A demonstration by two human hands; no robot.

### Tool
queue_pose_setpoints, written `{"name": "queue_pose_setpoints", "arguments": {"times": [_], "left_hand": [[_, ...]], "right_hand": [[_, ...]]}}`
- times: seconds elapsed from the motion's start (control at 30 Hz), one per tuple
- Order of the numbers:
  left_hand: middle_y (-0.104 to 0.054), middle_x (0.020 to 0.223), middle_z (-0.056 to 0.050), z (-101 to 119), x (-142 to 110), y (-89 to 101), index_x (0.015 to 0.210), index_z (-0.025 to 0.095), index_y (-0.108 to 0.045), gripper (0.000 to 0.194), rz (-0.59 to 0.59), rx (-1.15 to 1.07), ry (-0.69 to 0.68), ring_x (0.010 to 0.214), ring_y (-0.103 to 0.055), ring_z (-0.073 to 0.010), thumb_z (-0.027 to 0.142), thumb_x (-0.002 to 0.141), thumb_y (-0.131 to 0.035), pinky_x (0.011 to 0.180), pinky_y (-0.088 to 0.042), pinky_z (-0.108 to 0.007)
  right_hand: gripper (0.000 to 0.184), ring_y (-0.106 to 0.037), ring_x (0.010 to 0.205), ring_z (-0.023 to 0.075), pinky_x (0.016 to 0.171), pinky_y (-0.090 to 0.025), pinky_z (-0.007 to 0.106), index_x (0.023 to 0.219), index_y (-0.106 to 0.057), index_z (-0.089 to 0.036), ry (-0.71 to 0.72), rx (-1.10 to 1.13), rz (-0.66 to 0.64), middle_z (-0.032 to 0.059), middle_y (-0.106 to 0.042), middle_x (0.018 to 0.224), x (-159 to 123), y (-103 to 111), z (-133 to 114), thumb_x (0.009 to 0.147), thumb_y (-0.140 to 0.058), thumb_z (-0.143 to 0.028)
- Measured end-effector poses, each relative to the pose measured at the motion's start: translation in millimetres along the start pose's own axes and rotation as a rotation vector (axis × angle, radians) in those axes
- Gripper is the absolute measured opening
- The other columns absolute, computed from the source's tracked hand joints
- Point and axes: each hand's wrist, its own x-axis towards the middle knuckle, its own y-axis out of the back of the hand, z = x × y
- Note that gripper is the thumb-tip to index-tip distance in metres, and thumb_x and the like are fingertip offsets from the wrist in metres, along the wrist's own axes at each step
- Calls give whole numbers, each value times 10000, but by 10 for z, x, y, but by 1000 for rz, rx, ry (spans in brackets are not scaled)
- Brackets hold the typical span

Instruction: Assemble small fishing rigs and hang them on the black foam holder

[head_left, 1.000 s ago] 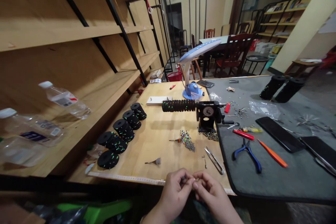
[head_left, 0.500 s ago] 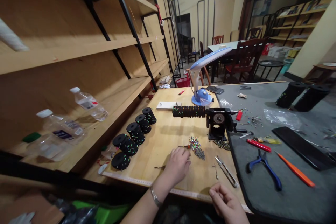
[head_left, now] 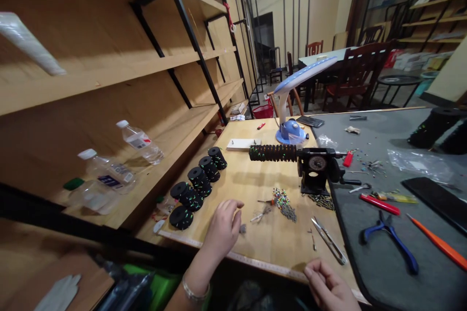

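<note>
Left hand point(head_left: 222, 229), lower centre of frame, fingers loosely curled, grasping nothing; small grey feathered hook point(head_left: 242, 228) lies just right of its fingertips on pale wooden board point(head_left: 251, 175). Right hand point(head_left: 328, 289), bottom edge: grip state cannot be told.

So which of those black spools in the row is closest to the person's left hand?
The flat black spool at the row's near end, by the board's front edge, just left of the left hand; the others trail away toward the shelf.

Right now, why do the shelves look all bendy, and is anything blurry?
In the head view the wide lens bows the shelves near the left edge; the white roll at top left is smeared, and the left hand is slightly soft, while the winder at the centre looks sharp.
</note>
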Motion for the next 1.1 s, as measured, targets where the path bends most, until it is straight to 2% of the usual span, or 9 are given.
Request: {"name": "queue_pose_setpoints", "arguments": {"times": [0.17,0.27,0.4,0.47,0.53,0.63,0.7,0.87,1.1], "left_hand": [[-611,907,-66,-122,-235,-180,852,194,-572,305,-163,91,101,934,-550,-244,-21,654,-484,816,-448,-357],[-597,824,-70,-198,-284,-287,744,192,-541,221,-151,96,174,864,-550,-244,-10,692,-468,778,-442,-358],[-591,809,-63,-242,-344,-240,755,200,-518,147,-103,61,215,839,-563,-239,80,808,-452,752,-437,-353],[-589,793,-40,-179,-404,-204,783,203,-510,95,-85,-111,253,783,-576,-212,167,859,-464,704,-441,-324],[-579,736,-13,-51,-480,-225,777,203,-490,119,-118,-448,335,689,-577,-179,274,872,-505,609,-438,-279],[-595,685,-9,205,-605,-392,761,193,-470,251,-275,-953,505,634,-598,-162,397,808,-609,490,-411,-221],[-622,706,-23,364,-691,-551,764,176,-486,310,-331,-1134,603,621,-612,-148,423,758,-673,464,-396,-194],[-611,658,-3,609,-829,-820,749,156,-519,350,-350,-1278,696,577,-596,-122,409,692,-755,458,-405,-182],[-580,599,6,731,-806,-819,696,161,-509,358,-303,-1221,636,557,-552,-117,426,702,-750,467,-423,-196]], "right_hand": [[547,-232,429,64,434,-176,210,630,-539,-191,28,-28,-23,-107,-307,464,-11,-29,-12,639,-651,-727],[557,-230,428,66,435,-167,208,632,-538,-191,13,-41,-34,-106,-313,454,-30,-35,-31,640,-638,-739],[558,-221,423,66,431,-167,201,636,-532,-194,-9,-19,-37,-111,-299,454,-61,-57,-27,627,-648,-739],[545,-218,409,65,429,-167,203,642,-531,-197,-12,-11,-48,-116,-290,443,-74,-91,-9,639,-647,-729],[538,-228,390,64,430,-166,205,669,-544,-196,-6,-18,-55,-117,-302,423,-82,-136,14,658,-633,-726],[535,-257,368,67,429,-174,206,705,-553,-190,-3,-32,-50,-112,-345,392,-85,-197,49,689,-608,-722],[536,-267,356,68,418,-178,202,699,-539,-190,-6,-25,-59,-109,-362,373,-84,-215,69,695,-599,-723],[538,-299,337,60,400,-193,188,681,-517,-191,-7,31,-44,-102,-409,373,-111,-203,67,666,-632,-716],[545,-358,341,67,401,-241,187,653,-538,-179,-24,46,-23,-85,-450,381,-132,-213,-20,621,-676,-706]]}}
